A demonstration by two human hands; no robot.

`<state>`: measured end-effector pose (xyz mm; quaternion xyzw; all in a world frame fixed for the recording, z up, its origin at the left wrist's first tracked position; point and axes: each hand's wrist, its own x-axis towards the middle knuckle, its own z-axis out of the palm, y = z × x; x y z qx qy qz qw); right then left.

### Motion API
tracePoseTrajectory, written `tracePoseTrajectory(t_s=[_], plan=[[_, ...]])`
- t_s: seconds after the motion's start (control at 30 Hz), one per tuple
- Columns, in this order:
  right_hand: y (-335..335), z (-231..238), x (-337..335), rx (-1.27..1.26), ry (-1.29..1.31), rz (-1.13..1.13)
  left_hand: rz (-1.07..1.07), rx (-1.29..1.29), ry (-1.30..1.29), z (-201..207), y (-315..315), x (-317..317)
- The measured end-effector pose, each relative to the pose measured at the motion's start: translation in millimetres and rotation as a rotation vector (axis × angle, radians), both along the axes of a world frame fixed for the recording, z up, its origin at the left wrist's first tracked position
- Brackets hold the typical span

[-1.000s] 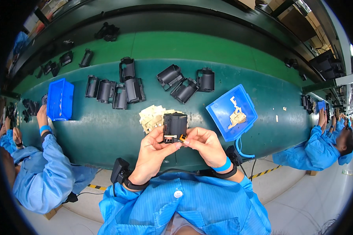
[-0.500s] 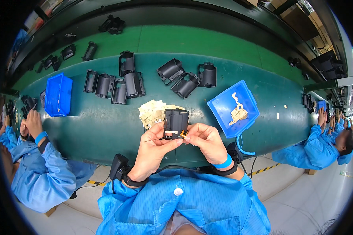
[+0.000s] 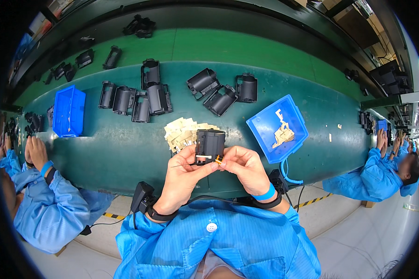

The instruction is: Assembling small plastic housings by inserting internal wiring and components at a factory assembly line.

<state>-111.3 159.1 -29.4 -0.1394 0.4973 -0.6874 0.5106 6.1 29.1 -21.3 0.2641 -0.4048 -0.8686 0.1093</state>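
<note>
Between my two hands is a black plastic housing (image 3: 210,142) with a curved body, held just above the green table. My left hand (image 3: 184,172) grips it from the left, thumb along the near edge. A thin dark wire sticks out leftward by those fingers. At the housing's near right corner, my right hand (image 3: 246,169) pinches a small orange-yellow piece (image 3: 219,159) against it; its exact kind is too small to tell. Directly behind the housing lies a heap of cream-coloured flat pieces (image 3: 179,132), partly covered by it.
Black housings (image 3: 159,98) stand in groups across the table (image 3: 237,186). A blue bin (image 3: 291,151) with cream scraps is at right, another blue bin (image 3: 81,114) at left. Behind runs a green strip (image 3: 228,46) bearing more black parts. Co-workers sit on both sides.
Black parts on the green strip at the back left have shifted right. The left co-worker's hands have come closer together. My hands and the housing have barely moved.
</note>
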Motion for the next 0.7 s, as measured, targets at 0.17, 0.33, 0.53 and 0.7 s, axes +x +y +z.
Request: tracePoseTrajectory(t_s=[0.17, 0.33, 0.53, 0.7], plan=[[0.4, -0.7, 0.1, -0.001, 0.009, -0.004, -0.001, 0.01, -0.013, 1.3, -0.3, -0.5], [0.5, -1.3, -0.1, 0.001, 0.008, 0.0, 0.006, 0.017, -0.015, -0.2, -0.5, -0.8], [-2.4, 4.0, 2.5, 0.042, -0.014, -0.026, 0.02, 0.026, -0.024, -1.4, 0.1, -0.7], [-0.5, -2.4, 3.1, 0.007, -0.022, 0.004, 0.027, 0.064, -0.039, 0.8, 1.1, -2.6]])
